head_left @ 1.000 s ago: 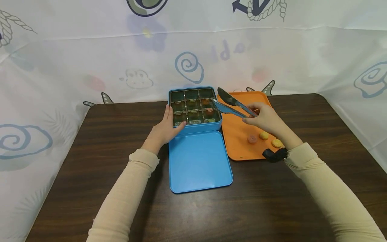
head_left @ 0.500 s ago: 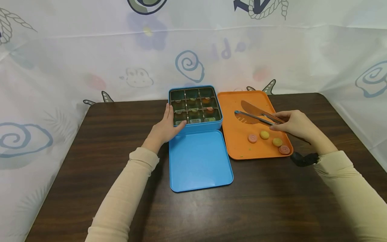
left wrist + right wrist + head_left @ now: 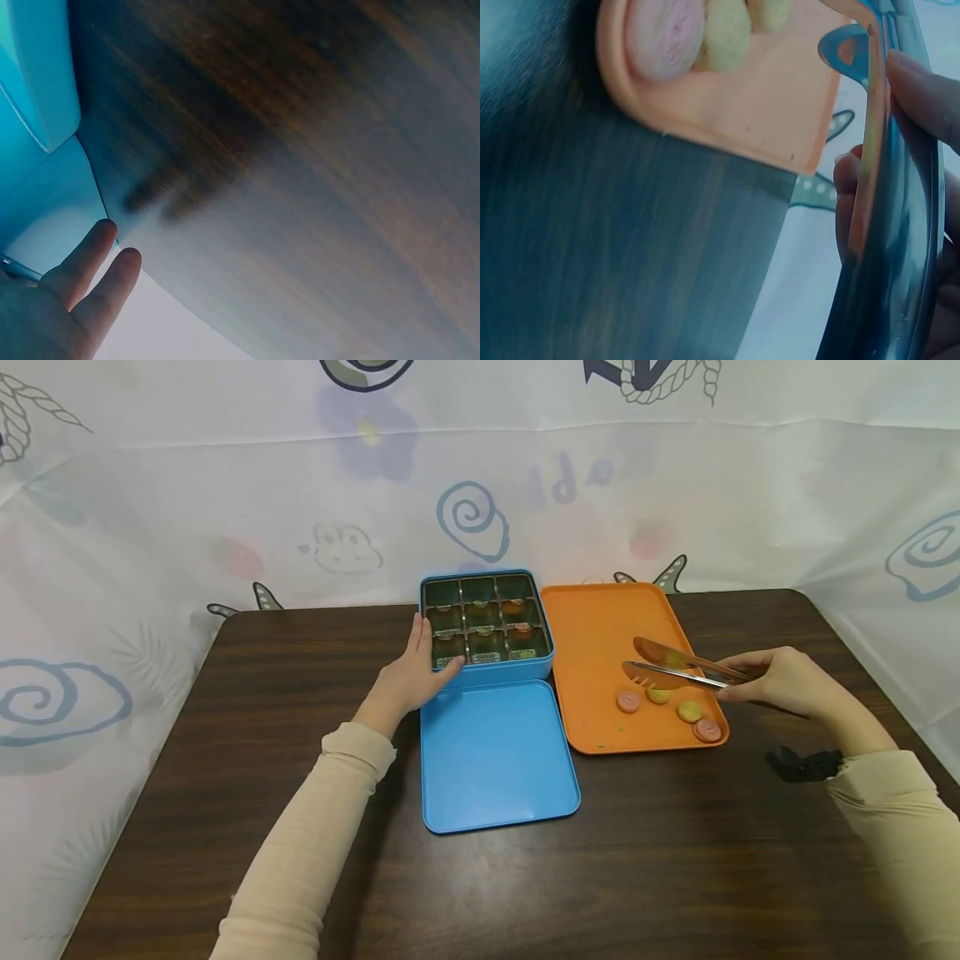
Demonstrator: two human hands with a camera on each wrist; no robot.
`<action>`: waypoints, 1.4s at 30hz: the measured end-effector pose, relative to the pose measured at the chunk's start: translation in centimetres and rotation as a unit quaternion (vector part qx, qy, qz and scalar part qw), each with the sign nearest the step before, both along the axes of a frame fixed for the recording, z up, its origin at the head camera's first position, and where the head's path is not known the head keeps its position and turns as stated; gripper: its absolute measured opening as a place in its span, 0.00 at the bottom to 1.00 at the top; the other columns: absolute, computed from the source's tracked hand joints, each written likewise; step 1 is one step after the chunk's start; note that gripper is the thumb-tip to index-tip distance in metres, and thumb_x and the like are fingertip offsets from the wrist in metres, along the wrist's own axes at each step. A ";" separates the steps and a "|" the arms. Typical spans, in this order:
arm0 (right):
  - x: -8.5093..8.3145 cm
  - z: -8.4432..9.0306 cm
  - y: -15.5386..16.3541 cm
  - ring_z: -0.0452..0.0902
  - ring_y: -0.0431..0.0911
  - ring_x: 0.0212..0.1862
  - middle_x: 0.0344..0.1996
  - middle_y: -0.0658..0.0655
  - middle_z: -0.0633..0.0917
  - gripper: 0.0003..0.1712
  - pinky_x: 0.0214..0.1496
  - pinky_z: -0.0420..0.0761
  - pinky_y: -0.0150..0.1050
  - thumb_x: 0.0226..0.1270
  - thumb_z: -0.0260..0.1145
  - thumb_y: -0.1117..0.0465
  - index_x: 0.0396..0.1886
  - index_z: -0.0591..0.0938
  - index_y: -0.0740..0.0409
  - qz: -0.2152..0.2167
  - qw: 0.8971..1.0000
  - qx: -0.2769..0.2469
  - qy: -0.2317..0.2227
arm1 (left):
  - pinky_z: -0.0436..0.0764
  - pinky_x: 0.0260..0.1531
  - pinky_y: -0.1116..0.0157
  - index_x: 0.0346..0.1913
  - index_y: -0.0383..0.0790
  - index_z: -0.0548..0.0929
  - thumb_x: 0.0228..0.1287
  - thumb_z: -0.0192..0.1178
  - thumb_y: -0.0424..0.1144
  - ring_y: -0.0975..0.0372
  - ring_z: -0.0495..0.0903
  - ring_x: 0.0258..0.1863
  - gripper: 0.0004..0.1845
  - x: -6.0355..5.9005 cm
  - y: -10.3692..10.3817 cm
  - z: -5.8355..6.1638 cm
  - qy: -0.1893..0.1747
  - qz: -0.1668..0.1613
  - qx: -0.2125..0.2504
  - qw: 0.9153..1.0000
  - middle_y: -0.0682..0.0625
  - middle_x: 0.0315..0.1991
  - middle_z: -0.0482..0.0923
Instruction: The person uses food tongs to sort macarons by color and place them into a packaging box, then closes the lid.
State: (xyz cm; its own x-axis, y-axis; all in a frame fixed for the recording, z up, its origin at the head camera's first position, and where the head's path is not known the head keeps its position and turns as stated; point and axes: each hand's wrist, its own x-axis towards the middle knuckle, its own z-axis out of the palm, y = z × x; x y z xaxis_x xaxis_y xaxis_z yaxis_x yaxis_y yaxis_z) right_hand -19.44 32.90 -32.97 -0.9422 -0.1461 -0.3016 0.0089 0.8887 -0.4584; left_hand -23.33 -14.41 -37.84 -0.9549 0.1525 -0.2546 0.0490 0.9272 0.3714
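My left hand (image 3: 402, 683) rests against the left front corner of a blue box (image 3: 491, 673), fingers straight along its side and thumb at its front. Inside the box, a dark insert has several square compartments, with small food pieces in some. My right hand (image 3: 783, 681) grips metal tongs (image 3: 678, 677) by the handle; their two tips are apart above an orange tray (image 3: 600, 618), with nothing between them. Under and near the tips lie two pink round slices (image 3: 627, 702) and two yellow round pieces (image 3: 689, 711). In the right wrist view, thumb and fingers wrap the tongs (image 3: 900, 217).
The box's blue lid (image 3: 498, 760) lies flat in front of it on a dark wooden table (image 3: 675, 860). The tray stands right beside the box. A white printed sheet (image 3: 300, 485) hangs behind the table.
My right hand has carried the tongs from over the box to the right and toward me, over the tray's round pieces. My left hand has stayed on the box.
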 end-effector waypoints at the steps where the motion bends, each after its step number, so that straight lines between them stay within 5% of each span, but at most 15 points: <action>1: 0.0 -0.1 0.2 0.73 0.66 0.57 0.57 0.73 0.78 0.41 0.49 0.75 0.56 0.56 0.69 0.39 0.63 0.75 0.61 -0.002 1.000 0.001 -0.001 | 0.67 0.16 0.64 0.75 0.42 0.25 0.67 0.34 0.70 0.55 0.77 0.21 0.50 0.0 0.0 0.0 0.000 0.000 -0.001 1.000 0.51 0.76 0.16; 10: 0.4 -0.7 1.3 0.71 0.68 0.58 0.57 0.75 0.76 0.39 0.49 0.75 0.58 0.57 0.70 0.41 0.61 0.76 0.62 -0.004 1.000 0.009 -0.004 | 0.68 0.16 0.64 0.75 0.42 0.25 0.67 0.34 0.70 0.54 0.79 0.23 0.50 0.1 0.0 -0.1 0.000 0.000 -0.001 1.000 0.52 0.76 0.15; 22: 0.5 -1.5 1.5 0.74 0.64 0.56 0.55 0.72 0.80 0.37 0.43 0.77 0.46 0.55 0.71 0.40 0.58 0.79 0.61 0.008 1.000 0.002 0.000 | 0.69 0.16 0.64 0.75 0.42 0.25 0.67 0.34 0.70 0.54 0.80 0.25 0.50 0.0 0.0 -0.1 0.003 0.001 -0.004 1.000 0.50 0.76 0.17; 36: 0.6 -1.5 1.5 0.74 0.66 0.55 0.51 0.71 0.82 0.31 0.45 0.77 0.53 0.60 0.68 0.44 0.55 0.82 0.62 0.002 1.000 -0.002 0.005 | 0.69 0.17 0.63 0.75 0.43 0.25 0.67 0.34 0.70 0.55 0.79 0.23 0.50 0.1 0.0 0.1 0.000 0.001 -0.003 1.000 0.50 0.77 0.18; 42: 0.6 -1.3 1.3 0.76 0.62 0.52 0.48 0.69 0.84 0.30 0.43 0.77 0.49 0.61 0.67 0.44 0.54 0.82 0.63 -0.009 1.000 -0.003 0.014 | 0.68 0.16 0.63 0.75 0.43 0.25 0.67 0.34 0.70 0.55 0.78 0.21 0.50 0.1 0.0 0.0 -0.001 0.003 -0.004 1.000 0.51 0.76 0.16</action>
